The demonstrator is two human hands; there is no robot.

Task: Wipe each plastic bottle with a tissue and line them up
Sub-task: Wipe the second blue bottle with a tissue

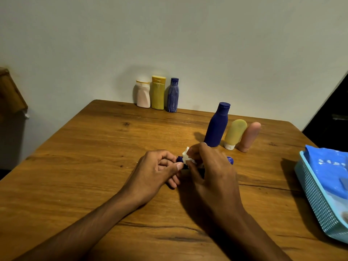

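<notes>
Both hands (pixel 188 172) (seemingly pinching) close together

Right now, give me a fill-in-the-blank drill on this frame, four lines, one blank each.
1. ___ plastic bottles stand in the row against the wall.
2. The right hand presses a crumpled white ___ onto the small dark blue bottle.
3. The tall dark blue plastic bottle has its cap at the ___.
4. The light blue perforated plastic basket sits at the table's ___ edge.

Missing: three; tissue; top; right

Wood table (pixel 94 166): 3 bottles (pixel 157 93) at back, 3 (pixel 233 133) mid-right, basket (pixel 318 202) right.
</notes>
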